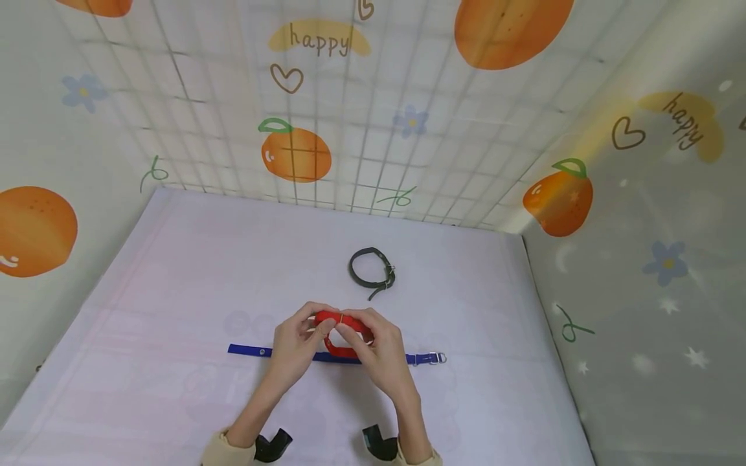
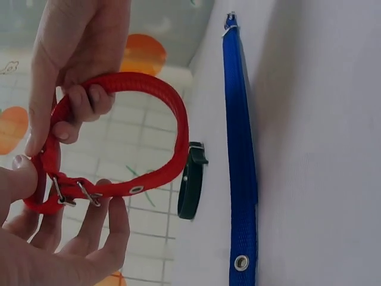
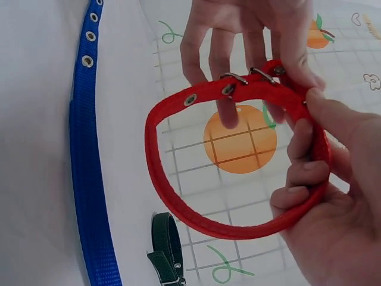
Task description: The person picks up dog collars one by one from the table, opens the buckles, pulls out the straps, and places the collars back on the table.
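Note:
Both hands hold a red collar [image 2: 178,137] in the air, its strap bent into a loop and run through a metal buckle. My left hand [image 1: 294,344] grips it near the buckle, thumb against the strap. With curled fingers my right hand [image 1: 380,348] grips the other part of the band; the two thumbs nearly meet in the right wrist view. Below the hands a blue collar [image 1: 247,350] lies stretched out flat, eyelets toward the left and buckle at its right end. Its middle is partly hidden by the hands.
A dark green collar [image 1: 353,272], buckled into a ring, lies farther back on the white table [image 1: 466,291]. Patterned cloth walls [image 1: 227,155] stand at the back and both sides. Black curved pieces [image 1: 274,446] show beside the sleeves.

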`<action>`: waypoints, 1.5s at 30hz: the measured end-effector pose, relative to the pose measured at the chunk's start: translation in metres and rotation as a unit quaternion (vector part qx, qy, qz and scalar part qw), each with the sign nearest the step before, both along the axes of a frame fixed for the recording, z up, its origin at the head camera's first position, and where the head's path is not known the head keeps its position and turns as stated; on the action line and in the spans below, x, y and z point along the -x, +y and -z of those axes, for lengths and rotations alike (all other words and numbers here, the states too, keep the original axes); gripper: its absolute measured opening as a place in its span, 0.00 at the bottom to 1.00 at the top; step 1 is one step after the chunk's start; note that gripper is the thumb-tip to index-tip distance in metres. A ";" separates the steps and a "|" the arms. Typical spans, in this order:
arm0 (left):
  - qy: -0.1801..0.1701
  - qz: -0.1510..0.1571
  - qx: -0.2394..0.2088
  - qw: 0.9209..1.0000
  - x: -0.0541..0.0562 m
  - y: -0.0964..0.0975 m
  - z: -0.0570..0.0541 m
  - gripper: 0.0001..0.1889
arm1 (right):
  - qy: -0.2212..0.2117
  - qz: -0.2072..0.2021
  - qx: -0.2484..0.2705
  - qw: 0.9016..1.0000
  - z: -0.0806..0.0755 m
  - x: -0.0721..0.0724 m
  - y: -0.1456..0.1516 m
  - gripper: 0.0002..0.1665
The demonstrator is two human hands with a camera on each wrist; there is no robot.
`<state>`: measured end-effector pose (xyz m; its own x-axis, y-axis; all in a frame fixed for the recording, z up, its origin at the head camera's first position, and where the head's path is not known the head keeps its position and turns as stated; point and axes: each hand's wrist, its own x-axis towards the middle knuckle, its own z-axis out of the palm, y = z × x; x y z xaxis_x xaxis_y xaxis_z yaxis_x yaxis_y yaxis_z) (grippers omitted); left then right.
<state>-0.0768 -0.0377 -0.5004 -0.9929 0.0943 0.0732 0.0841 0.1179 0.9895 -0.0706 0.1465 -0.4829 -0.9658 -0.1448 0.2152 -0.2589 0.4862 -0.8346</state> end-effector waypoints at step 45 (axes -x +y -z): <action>-0.071 -0.013 -0.103 0.992 -0.003 0.000 -0.004 0.13 | 0.012 0.001 0.004 1.000 -0.002 -0.001 0.004 0.15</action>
